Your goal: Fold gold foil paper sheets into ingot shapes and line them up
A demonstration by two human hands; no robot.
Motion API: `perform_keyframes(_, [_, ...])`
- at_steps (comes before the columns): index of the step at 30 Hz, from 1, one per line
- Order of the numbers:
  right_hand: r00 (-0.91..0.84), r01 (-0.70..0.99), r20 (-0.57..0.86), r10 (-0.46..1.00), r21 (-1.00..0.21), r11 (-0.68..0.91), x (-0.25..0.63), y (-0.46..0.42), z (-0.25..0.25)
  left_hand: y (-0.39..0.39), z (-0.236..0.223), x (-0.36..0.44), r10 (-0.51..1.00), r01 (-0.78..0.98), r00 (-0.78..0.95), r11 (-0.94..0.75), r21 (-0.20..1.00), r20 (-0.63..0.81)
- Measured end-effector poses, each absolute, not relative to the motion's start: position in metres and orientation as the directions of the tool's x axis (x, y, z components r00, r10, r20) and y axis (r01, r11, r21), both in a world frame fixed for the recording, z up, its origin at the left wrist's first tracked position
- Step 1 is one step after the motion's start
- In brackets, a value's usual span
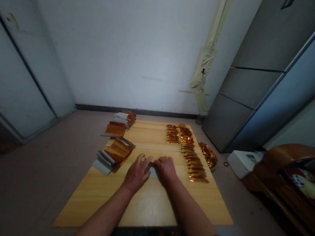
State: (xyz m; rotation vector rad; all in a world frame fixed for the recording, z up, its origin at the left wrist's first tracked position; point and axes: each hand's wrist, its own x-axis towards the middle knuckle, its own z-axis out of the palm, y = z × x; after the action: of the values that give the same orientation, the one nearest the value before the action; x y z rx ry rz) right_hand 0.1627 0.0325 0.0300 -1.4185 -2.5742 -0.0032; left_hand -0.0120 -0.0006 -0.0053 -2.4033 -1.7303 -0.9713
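Over the middle of the wooden board, a small sheet of foil paper lies between my hands with its pale side up and its far edge lifted. My left hand is at its left edge, fingers curled and pressed against the paper. The curled fingers of my right hand pinch the right far corner; the fingertips are partly hidden. Left of my hands lies a loose stack of gold foil sheets with grey-white backs. To the right, folded gold foil pieces overlap in a long row, beside a shorter row.
More foil sheets lie at the board's far left edge. A round container heaped with gold pieces stands on the floor at right. Beyond are a white box, a wooden seat, a refrigerator and a wall.
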Motion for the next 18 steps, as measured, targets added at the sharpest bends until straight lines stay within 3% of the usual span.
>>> perform_keyframes(10, [-0.542, 0.822, 0.155, 0.826, -0.106, 0.56, 0.169, 0.025, 0.03, -0.005, 0.005, -0.009, 0.863, 0.909, 0.234, -0.358, 0.216, 0.447])
perform_keyframes(18, [-0.533, 0.798, 0.142, 0.834, -0.244, 0.551, 0.18, 0.025, 0.041, -0.009, 0.019, -0.007, 0.883, 0.916, 0.27, -0.359, 0.181, 0.384])
